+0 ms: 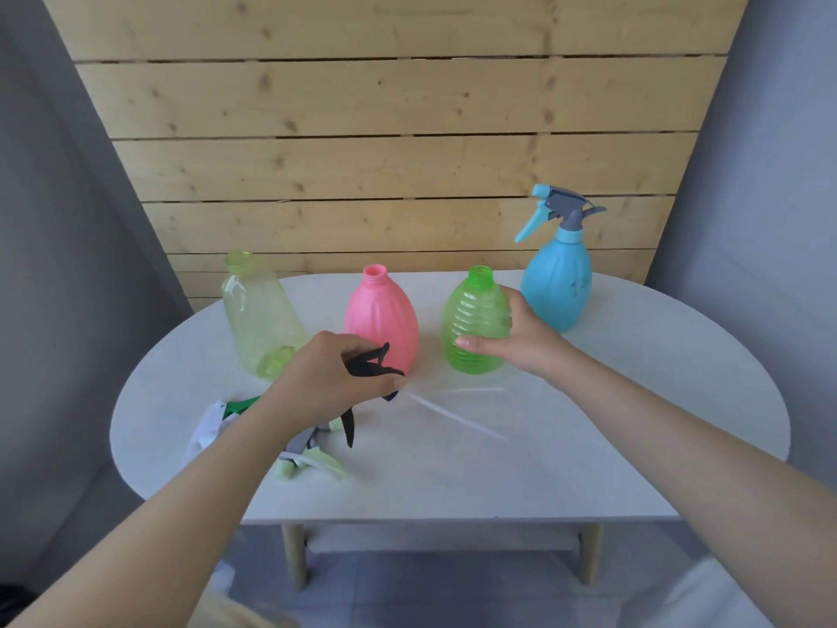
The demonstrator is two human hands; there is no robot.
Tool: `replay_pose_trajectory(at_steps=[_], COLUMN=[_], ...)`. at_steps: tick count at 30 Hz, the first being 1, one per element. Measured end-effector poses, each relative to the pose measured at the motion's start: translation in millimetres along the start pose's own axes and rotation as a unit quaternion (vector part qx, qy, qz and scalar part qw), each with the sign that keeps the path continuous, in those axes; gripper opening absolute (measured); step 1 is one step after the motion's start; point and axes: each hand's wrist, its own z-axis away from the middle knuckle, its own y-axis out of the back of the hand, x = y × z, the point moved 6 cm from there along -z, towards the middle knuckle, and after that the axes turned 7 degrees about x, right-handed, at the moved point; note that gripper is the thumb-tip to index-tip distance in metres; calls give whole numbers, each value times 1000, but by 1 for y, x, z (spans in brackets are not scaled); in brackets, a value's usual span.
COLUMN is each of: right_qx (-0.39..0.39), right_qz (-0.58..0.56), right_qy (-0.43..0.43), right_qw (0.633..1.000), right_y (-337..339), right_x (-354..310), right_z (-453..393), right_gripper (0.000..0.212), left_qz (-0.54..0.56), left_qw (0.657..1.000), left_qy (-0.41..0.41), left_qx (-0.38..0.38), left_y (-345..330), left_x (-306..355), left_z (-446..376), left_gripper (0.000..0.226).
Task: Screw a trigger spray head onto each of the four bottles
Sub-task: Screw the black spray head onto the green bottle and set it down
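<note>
Head view: on the white oval table [589, 446], four bottles stand in a row across mid-frame. At the right, the blue bottle [558, 283] already carries a blue-and-grey trigger spray head [559, 210]. The right hand [516, 333] wraps its fingers around the ribbed green bottle [473, 324], neck open. The pink bottle [382, 317] and pale yellow-green bottle [260, 312] are also uncapped. Left of centre, the left hand [326, 378] pinches a black trigger spray head [373, 362], its clear dip tube [457, 417] trailing over the tabletop. Two more spray heads [312, 457] lie lower left.

left hand [333, 378]: black spray head [373, 362] | right hand [521, 337]: green bottle [475, 321]
</note>
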Motion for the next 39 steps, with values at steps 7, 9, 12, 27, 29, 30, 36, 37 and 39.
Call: replay_pose_trajectory(at_steps=[7, 9, 12, 27, 29, 30, 36, 37, 39], right_qx=[17, 26, 16, -35, -32, -30, -27, -26, -23], right_qz=[-16, 19, 115, 226, 225, 224, 238, 246, 273], right_qy=[20, 44, 78, 122, 123, 125, 129, 132, 143], right_qw=[1000, 998, 990, 966, 966, 966, 962, 960, 951], right_y=[3, 18, 44, 77, 77, 78, 76, 75, 71], right_x=[-8, -14, -17, -11, -13, -14, -15, -14, -14], right_z=[-3, 5, 20, 66, 66, 66, 64, 64, 66], right_gripper=[78, 81, 84, 85, 85, 85, 85, 85, 86], left_qz=[32, 46, 82, 233, 232, 224, 193, 184, 173], left_qw=[998, 997, 994, 965, 966, 968, 974, 976, 979], left_qy=[50, 59, 62, 91, 86, 83, 75, 71, 64], left_qx=[5, 11, 23, 82, 76, 73, 87, 88, 90], left_y=[6, 10, 16, 23, 21, 20, 18, 18, 17], left_x=[-6, -7, -7, -4, -2, -1, 2, 3, 6], left_z=[5, 7, 9, 13, 12, 11, 10, 11, 11], left_gripper=[36, 38, 33, 35, 38, 39, 43, 44, 45])
